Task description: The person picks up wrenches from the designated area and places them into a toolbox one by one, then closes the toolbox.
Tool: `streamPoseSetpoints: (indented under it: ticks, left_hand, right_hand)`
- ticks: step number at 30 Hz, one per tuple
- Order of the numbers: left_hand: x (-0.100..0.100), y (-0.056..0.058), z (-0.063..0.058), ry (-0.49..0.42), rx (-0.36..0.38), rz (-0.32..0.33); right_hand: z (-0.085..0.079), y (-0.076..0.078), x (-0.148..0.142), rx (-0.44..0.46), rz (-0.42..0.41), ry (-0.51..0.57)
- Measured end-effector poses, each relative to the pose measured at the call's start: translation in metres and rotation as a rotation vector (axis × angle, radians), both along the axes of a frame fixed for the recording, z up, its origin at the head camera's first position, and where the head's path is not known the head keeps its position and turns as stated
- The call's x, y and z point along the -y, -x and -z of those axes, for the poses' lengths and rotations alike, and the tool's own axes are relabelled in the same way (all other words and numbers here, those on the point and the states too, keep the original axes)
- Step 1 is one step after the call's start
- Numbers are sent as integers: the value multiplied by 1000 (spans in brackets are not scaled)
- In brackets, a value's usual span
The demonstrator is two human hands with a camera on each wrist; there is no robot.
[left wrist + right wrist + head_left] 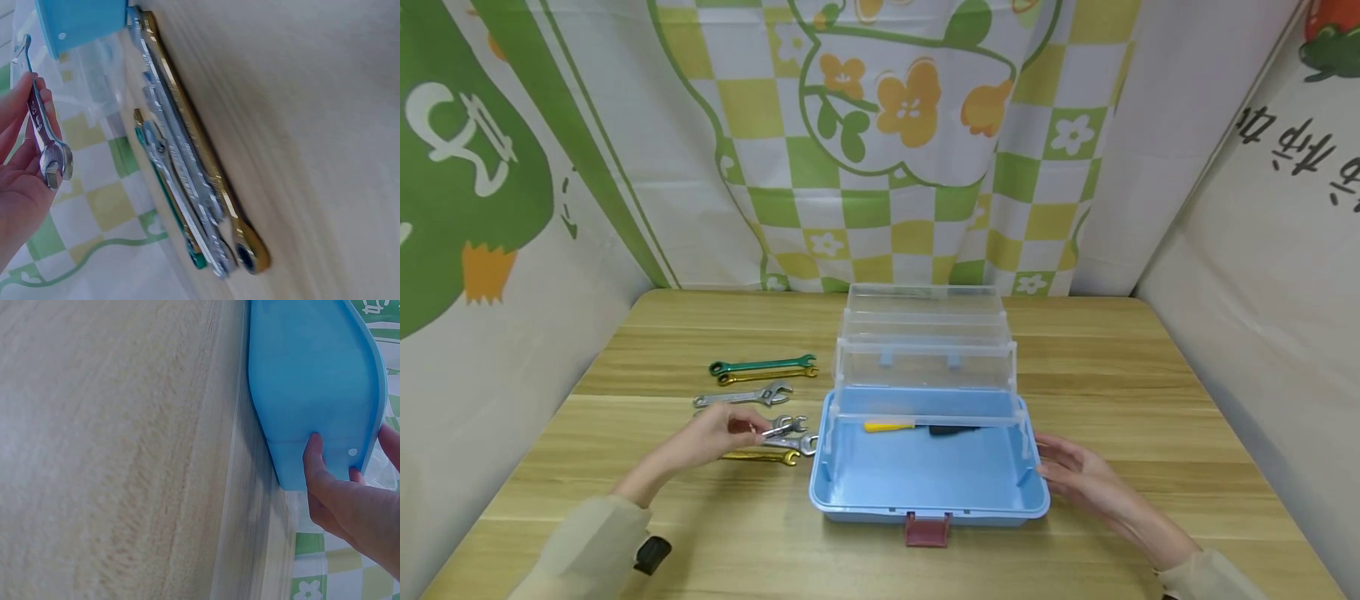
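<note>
My left hand pinches a silver open-end wrench between thumb and fingers, raised over the row of wrenches on the table. Below it lie more silver wrenches and a gold wrench. A light-blue toolbox stands to the right, its clear tiered trays folded up toward the back. Inside lie a yellow-handled tool and a black-handled tool. On the toolbox's right side, my right hand rests its extended fingers against the outer wall and rim.
Farther back on the left are an adjustable wrench, a green ratchet wrench and a gold ratchet wrench. A dark red latch hangs at the toolbox's front. Patterned cloth hangs behind the wooden table.
</note>
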State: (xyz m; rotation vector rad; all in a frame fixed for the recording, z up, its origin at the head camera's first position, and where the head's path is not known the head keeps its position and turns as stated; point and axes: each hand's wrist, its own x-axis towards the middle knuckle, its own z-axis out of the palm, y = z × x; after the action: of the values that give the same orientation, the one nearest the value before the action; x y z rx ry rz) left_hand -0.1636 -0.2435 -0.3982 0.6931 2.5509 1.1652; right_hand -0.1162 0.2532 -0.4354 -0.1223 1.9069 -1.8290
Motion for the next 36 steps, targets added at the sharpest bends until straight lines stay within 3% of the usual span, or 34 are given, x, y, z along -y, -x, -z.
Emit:
streamPoseSetpoints:
  ticks: [4,11,18,36]
  left_hand:
    - [-11,4,-8,18,-36,5]
    - [-30,12,-19,5,-22,34]
    - [-48,23,-28,10,-74,60]
    - [-96,48,-51,5,-100,137]
  right_hand:
    - [0,0,0,-3,-7,2]
    - [0,0,0,-3,-12,5]
    - [1,0,0,2,-3,0]
    - [2,0,0,0,-7,19]
